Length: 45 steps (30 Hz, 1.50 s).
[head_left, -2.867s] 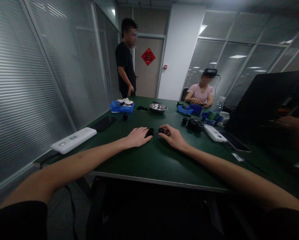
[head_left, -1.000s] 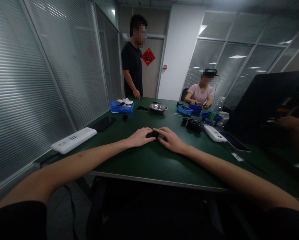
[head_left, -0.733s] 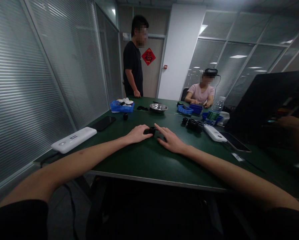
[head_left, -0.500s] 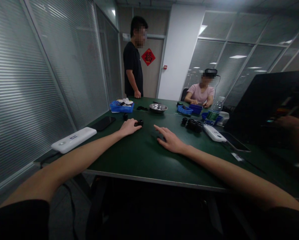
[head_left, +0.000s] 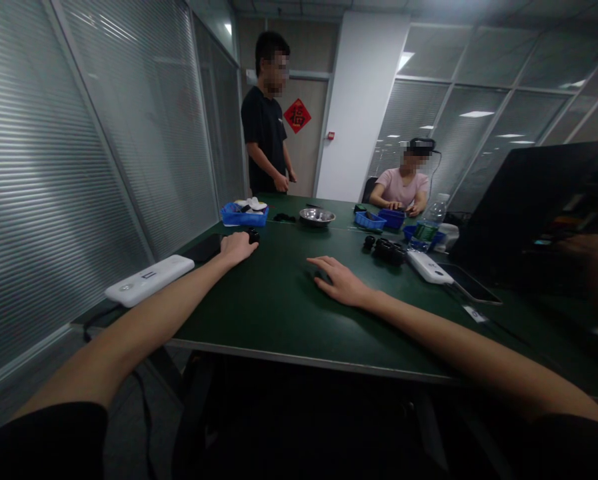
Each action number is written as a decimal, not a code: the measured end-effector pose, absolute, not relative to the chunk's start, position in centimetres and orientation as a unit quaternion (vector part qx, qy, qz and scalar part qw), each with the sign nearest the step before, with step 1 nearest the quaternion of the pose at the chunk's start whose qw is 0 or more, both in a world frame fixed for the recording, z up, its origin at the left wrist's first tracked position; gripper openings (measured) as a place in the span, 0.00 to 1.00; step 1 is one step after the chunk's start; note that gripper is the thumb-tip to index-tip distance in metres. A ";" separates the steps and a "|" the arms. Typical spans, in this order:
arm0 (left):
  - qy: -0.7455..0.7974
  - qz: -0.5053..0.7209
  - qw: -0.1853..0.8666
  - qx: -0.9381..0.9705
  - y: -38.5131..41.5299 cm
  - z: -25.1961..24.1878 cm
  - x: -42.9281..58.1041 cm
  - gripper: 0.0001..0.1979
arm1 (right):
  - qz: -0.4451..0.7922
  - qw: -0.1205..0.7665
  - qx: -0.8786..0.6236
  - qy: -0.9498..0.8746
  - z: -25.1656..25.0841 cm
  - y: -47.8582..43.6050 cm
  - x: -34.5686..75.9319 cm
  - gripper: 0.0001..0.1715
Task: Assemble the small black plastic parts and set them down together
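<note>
My left hand reaches far left across the green table. Its fingers are curled around a small black part at their tips; whether a second black part lies against it I cannot tell. A black phone lies just left of this hand. My right hand rests palm down on the table's middle with its fingers stretched out and nothing in it. A cluster of several small black parts sits beyond the right hand.
A white power bank lies at the left edge. Further back are a blue tray, a metal bowl, more blue trays and a water bottle. A white device, a phone and a dark laptop screen stand right. One person stands; another sits.
My hands met over the black part at the middle, then parted. My left hand carried it back and to the left, toward the phone. My right hand stayed, fingers flattened.
</note>
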<state>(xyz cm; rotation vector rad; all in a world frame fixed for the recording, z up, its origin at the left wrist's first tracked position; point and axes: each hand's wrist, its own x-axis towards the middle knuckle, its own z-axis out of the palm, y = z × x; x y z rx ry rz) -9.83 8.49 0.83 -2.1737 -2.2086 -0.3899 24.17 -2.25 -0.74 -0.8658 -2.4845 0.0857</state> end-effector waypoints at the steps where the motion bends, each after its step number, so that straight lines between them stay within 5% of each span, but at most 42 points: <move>1: -0.709 -0.122 0.004 -0.695 8.5 0.9 -10.1 0.25 | 0.031 0.252 -0.317 -0.914 -0.7 -2.2 24.2 0.33; 16: -0.714 -0.111 0.007 -0.692 7.9 1.6 -11.0 0.26 | 0.017 0.240 -0.313 -0.919 -1.0 -1.9 24.2 0.25; 21: -0.680 -0.197 0.109 -0.698 6.1 2.7 -9.3 0.34 | 0.015 0.238 -0.315 -0.919 -0.8 -2.1 24.2 0.22; 25: -0.570 -0.259 0.139 -0.767 4.5 2.8 -6.8 0.33 | 0.016 0.235 -0.316 -0.919 -0.8 -2.1 24.1 0.22; 31: -0.326 -0.164 -0.011 -0.931 1.0 0.6 -1.4 0.24 | 0.003 0.253 -0.321 -0.913 -0.7 -2.1 23.9 0.17; 35: -0.250 -0.128 0.002 -0.960 -0.3 0.5 -0.1 0.23 | -0.004 0.259 -0.338 -0.905 -0.5 -2.2 23.8 0.09; 45: -0.252 -0.119 0.024 -0.960 0.1 0.7 -1.0 0.24 | 0.012 0.262 -0.518 -0.814 -0.7 0.7 26.1 0.20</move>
